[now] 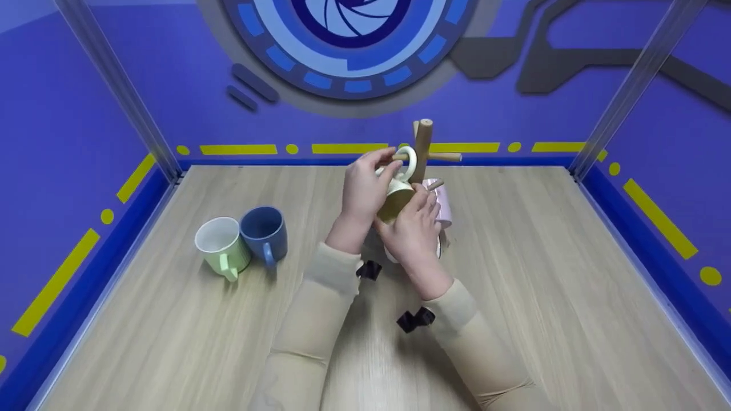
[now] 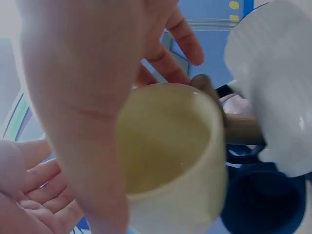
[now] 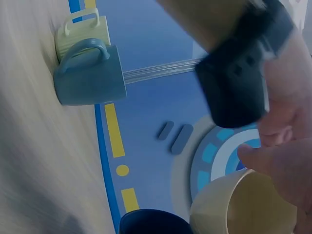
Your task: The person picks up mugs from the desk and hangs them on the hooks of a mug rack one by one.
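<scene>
A cream mug [image 1: 398,204] hangs tilted at a wooden mug tree [image 1: 422,142], its handle [image 1: 410,165] looped round a left-pointing peg. My right hand [image 1: 414,228] holds the mug's body, thumb at its rim. In the left wrist view, that hand's fingers [image 2: 183,41] extend past the far side of the mug [image 2: 180,141]. At the peg's end, my left hand [image 1: 365,185] pinches the peg between thumb and fingers beside the handle; the exact contact is partly hidden. Behind my right hand a pink mug [image 1: 444,205] shows on the tree's right side.
A light green mug [image 1: 228,251] and a blue mug [image 1: 265,231] stand upright together on the table's left. The left wrist view also shows a white mug [image 2: 278,83] and a dark blue mug [image 2: 265,200] near the tree. A patterned wall [image 1: 285,125] stands behind.
</scene>
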### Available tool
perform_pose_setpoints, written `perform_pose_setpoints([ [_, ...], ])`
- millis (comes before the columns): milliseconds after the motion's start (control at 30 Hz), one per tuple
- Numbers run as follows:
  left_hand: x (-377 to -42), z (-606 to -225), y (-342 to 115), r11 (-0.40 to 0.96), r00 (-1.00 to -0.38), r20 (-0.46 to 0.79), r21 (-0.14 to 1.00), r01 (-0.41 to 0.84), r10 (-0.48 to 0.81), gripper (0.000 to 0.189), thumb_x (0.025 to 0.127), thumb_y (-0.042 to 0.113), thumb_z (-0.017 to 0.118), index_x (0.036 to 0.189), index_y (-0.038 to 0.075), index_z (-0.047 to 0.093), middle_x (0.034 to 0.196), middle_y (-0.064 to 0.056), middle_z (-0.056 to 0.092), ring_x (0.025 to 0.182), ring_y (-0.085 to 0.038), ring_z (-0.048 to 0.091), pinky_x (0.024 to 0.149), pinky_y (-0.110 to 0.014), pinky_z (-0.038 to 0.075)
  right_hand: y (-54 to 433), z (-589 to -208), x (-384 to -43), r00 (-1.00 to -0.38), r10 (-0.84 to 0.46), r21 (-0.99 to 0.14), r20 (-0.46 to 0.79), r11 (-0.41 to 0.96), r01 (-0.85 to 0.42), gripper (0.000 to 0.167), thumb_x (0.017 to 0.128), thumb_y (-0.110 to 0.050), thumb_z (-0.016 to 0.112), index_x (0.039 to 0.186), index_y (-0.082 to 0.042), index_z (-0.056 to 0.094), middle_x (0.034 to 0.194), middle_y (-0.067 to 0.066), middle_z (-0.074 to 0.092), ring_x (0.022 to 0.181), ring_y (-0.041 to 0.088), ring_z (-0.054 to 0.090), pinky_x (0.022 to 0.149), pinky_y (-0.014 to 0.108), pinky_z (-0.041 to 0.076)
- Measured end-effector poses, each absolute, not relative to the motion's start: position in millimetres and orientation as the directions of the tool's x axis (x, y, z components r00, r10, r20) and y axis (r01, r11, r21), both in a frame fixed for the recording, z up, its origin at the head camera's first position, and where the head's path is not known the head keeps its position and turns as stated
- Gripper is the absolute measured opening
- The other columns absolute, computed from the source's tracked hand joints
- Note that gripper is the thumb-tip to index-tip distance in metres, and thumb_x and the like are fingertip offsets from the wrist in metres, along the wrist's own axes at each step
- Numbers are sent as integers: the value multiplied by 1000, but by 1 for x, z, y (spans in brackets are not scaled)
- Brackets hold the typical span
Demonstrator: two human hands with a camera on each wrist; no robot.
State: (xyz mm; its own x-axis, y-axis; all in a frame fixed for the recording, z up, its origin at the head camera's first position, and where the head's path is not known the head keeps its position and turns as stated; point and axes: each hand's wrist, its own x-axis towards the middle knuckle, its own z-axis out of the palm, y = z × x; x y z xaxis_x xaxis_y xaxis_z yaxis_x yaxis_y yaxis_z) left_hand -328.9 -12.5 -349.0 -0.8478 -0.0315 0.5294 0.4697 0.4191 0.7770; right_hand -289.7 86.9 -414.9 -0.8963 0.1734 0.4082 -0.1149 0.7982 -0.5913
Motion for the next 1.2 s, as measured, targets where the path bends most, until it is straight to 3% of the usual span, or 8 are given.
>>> perform_pose_setpoints([
  [167, -334, -341, -8, 530, -847, 531, 725, 439, -25, 21, 95, 19, 74, 109, 3, 79, 107, -10, 79, 97, -21, 76, 86, -29, 61, 105, -413, -293, -871, 131, -667, 473, 699, -258, 90, 82, -42, 85, 141, 2, 34, 137, 26, 46, 125, 45, 48, 99, 61, 46],
  [300, -334, -340, -8, 521, -858, 512, 743, 420, -38, 20, 94, 19, 76, 107, 4, 79, 105, -8, 80, 96, -19, 76, 86, -27, 61, 133, -399, -309, -865, 166, -842, 474, 375, -389, 66, 92, -19, 77, 137, 7, 37, 130, 27, 51, 116, 40, 57, 104, 49, 50],
  [400, -335, -340, -7, 514, -865, 499, 754, 409, -44, 19, 94, 19, 76, 107, 5, 79, 105, -8, 80, 96, -19, 75, 85, -26, 60, 154, -386, -325, -877, 243, -910, 414, 127, -394, 51, 95, -4, 69, 138, 8, 42, 128, 24, 56, 110, 29, 62, 100, 34, 54],
  [533, -335, -339, -7, 506, -878, 477, 769, 391, -46, 18, 94, 18, 76, 107, 5, 79, 104, -8, 80, 93, -18, 75, 83, -24, 60, 175, -377, -344, -882, 307, -906, 359, -113, -408, 42, 93, 8, 68, 133, 8, 58, 117, 12, 71, 104, 14, 66, 94, 21, 55],
  [633, -335, -338, -7, 499, -886, 461, 779, 379, -47, 18, 94, 18, 75, 107, 5, 79, 104, -8, 80, 92, -18, 75, 82, -24, 60, 181, -378, -354, -879, 291, -870, 378, -213, -444, 28, 90, 12, 68, 117, 5, 70, 101, 1, 78, 96, 10, 70, 88, 19, 56],
  [800, -336, -336, -6, 505, -890, 453, 779, 372, -44, 18, 95, 18, 75, 107, 6, 80, 104, -8, 80, 91, -18, 75, 81, -24, 60, 183, -382, -361, -861, 275, -837, 428, -237, -493, 23, 88, 15, 70, 98, -5, 75, 95, 3, 80, 89, 10, 73, 85, 21, 59],
  [967, -337, -334, -7, 512, -886, 461, 771, 379, -38, 17, 94, 17, 75, 106, 5, 80, 103, -9, 80, 90, -19, 75, 81, -26, 60, 184, -383, -363, -842, 292, -825, 453, -220, -520, 22, 86, 16, 71, 96, -4, 74, 96, 6, 80, 89, 11, 75, 86, 21, 60],
  [1200, -345, -332, -12, 516, -890, 453, 777, 361, -60, 17, 95, 15, 74, 107, 4, 80, 104, -9, 80, 93, -19, 74, 82, -26, 60, 179, -388, -357, -788, 278, -792, 549, -129, -597, 19, 84, 16, 73, 97, 2, 72, 95, -4, 80, 92, 9, 75, 85, 20, 60],
])
